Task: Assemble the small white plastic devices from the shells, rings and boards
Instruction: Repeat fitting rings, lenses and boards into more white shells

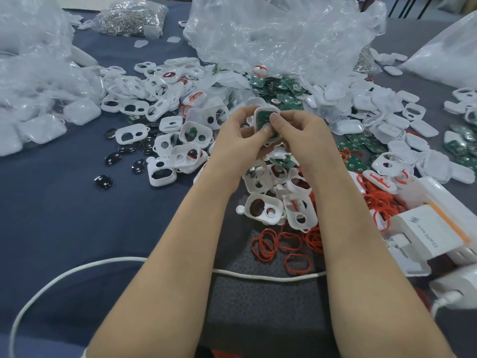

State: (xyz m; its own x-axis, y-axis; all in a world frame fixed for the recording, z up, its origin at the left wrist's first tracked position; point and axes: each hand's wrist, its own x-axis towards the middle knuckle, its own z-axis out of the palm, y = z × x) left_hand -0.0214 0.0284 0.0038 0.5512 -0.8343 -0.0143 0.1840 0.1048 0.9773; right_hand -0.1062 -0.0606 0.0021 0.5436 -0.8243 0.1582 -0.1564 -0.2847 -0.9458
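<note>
Above the middle of the table, my left hand (238, 136) and my right hand (300, 135) together hold one small white shell (259, 113) with a green board (264, 117) set inside it. Both thumbs press on the board from the front while the fingers curl behind the shell. Loose white shells (185, 140) lie piled to the left and below the hands. Red rings (284, 241) are scattered near my right forearm. More green boards (281, 89) lie heaped behind the hands.
Crumpled clear plastic bags (284, 34) stand at the back and left. Black oval parts (113, 158) dot the blue cloth at left. A white charger box (428, 233) sits at right. A white cable (77, 270) runs across the near edge.
</note>
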